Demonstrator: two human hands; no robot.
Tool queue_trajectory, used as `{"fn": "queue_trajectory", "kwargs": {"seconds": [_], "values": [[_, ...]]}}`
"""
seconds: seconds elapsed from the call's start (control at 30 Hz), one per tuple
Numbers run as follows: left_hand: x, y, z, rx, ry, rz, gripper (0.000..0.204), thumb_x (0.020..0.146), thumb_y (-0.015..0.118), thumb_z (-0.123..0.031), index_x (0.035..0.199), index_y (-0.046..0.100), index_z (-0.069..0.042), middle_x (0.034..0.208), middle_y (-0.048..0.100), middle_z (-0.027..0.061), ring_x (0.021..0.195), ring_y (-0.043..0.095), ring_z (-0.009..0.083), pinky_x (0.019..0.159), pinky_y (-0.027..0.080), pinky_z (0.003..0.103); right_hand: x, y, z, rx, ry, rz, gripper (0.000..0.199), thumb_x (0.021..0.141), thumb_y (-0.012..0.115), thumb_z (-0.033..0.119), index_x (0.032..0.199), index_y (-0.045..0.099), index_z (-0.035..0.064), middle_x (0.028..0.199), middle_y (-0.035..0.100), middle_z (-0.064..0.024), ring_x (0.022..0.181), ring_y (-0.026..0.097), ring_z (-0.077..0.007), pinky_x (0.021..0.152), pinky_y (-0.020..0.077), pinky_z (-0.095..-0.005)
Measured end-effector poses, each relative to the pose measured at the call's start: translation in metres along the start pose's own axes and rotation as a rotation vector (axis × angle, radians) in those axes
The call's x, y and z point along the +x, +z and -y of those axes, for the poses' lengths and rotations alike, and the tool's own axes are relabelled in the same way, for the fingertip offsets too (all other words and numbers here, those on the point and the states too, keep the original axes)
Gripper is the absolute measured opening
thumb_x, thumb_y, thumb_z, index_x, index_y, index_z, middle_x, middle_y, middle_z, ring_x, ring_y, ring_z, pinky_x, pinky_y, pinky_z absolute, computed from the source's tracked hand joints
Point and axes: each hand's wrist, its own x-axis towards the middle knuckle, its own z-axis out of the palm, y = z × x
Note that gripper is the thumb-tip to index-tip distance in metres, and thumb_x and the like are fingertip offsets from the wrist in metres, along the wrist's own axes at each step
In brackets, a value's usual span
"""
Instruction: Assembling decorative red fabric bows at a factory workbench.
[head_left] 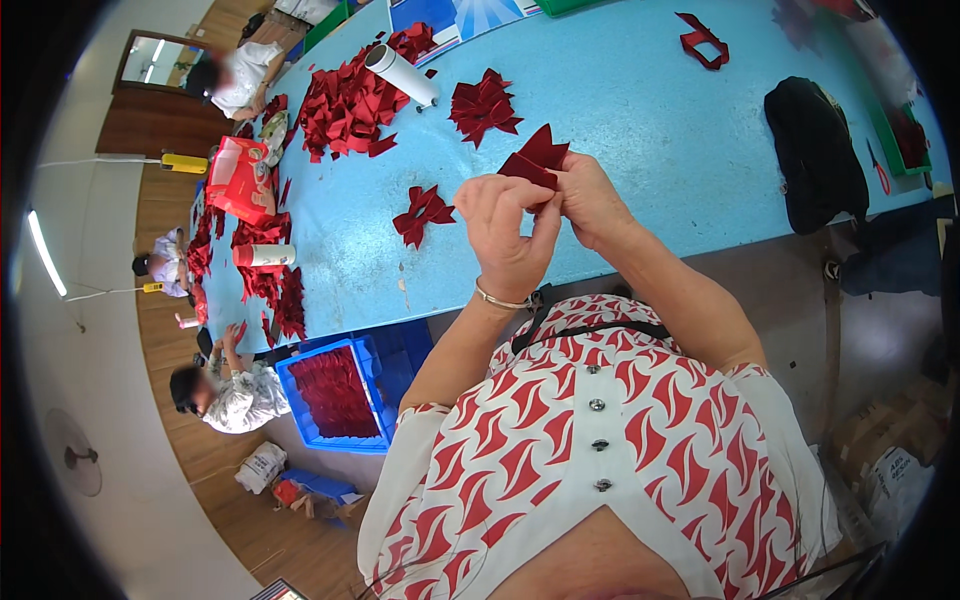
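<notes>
A dark red ribbon bow (537, 158) with pointed ends is raised over the near edge of the blue table. Closed in a pinch, my left hand (508, 232) grips its lower part, and a bangle circles that wrist. From the other side my right hand (592, 203) also pinches the bow, fingertips close to the left ones. My fingers hide the bow's middle. On the table left of my hands lies a single red bow (422, 215). A small cluster of red bows (484, 106) rests farther away.
Beyond stand a large heap of red bows (345, 105) and a white tumbler (400, 75). A blue crate (382, 410) of red pieces sits left of me. At right are a black bag (815, 155) and red-handled scissors (880, 175). Several people work along the left side.
</notes>
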Motion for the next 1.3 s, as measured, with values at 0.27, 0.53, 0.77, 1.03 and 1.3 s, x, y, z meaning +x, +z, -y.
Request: {"fn": "queue_trajectory", "kwargs": {"seconds": [0.27, 0.53, 0.77, 1.03, 1.3], "values": [[0.002, -0.003, -0.001, -0.366, -0.332, 0.189, 0.027, 0.067, 0.065, 0.0, 0.092, 0.06, -0.007, 0.076, 0.057, 0.002, 0.074, 0.051, 0.0188, 0.073, 0.037, 0.031, 0.005, -0.016, -0.001, 0.01, -0.062, -0.013, 0.009, 0.08, 0.051, 0.007, 0.083, 0.058, 0.0019, 0.071, 0.058, -0.0037, 0.059, 0.053, -0.0083, 0.049, 0.0424, -0.0217], [0.021, -0.005, -0.003, -0.349, -0.288, 0.301, 0.022, 0.069, 0.062, 0.005, 0.09, 0.061, -0.003, 0.085, 0.058, 0.0046, 0.073, 0.054, 0.0129, 0.063, 0.044, 0.024, 0.001, -0.017, 0.001, -0.051, -0.027, 0.0, 0.01, 0.082, 0.053, 0.011, 0.087, 0.059, 0.0039, 0.078, 0.06, -0.0022, 0.065, 0.054, -0.0069, 0.054, 0.0425, -0.0191], [0.036, -0.011, 0.02, -0.544, -0.381, 0.573, 0.013, 0.068, 0.063, 0.004, 0.079, 0.06, -0.001, 0.09, 0.057, 0.0067, 0.078, 0.055, 0.0131, 0.068, 0.045, 0.024, 0.002, -0.023, 0.004, -0.075, 0.048, 0.07, 0.013, 0.081, 0.057, 0.011, 0.09, 0.059, 0.0021, 0.08, 0.06, -0.0027, 0.063, 0.055, -0.0069, 0.054, 0.0441, -0.019], [0.058, -0.011, 0.034, -0.788, -0.349, 0.843, 0.012, 0.066, 0.061, 0.006, 0.076, 0.058, -0.001, 0.094, 0.057, 0.0091, 0.09, 0.052, 0.0155, 0.076, 0.043, 0.027, 0.007, -0.04, 0.015, -0.206, -0.007, 0.193, 0.02, 0.076, 0.063, 0.013, 0.092, 0.06, 0.0017, 0.08, 0.061, -0.004, 0.07, 0.058, -0.0086, 0.061, 0.0473, -0.0213], [0.063, 0.002, 0.03, -0.667, -0.279, 1.063, 0.009, 0.068, 0.063, 0.0, 0.075, 0.06, -0.003, 0.082, 0.059, 0.0016, 0.078, 0.052, 0.0099, 0.07, 0.043, 0.024, 0.011, -0.055, 0.01, -0.364, 0.04, 0.349, 0.019, 0.071, 0.066, 0.014, 0.087, 0.062, 0.0028, 0.082, 0.062, -0.0032, 0.069, 0.056, -0.0094, 0.062, 0.0462, -0.0232]]}}
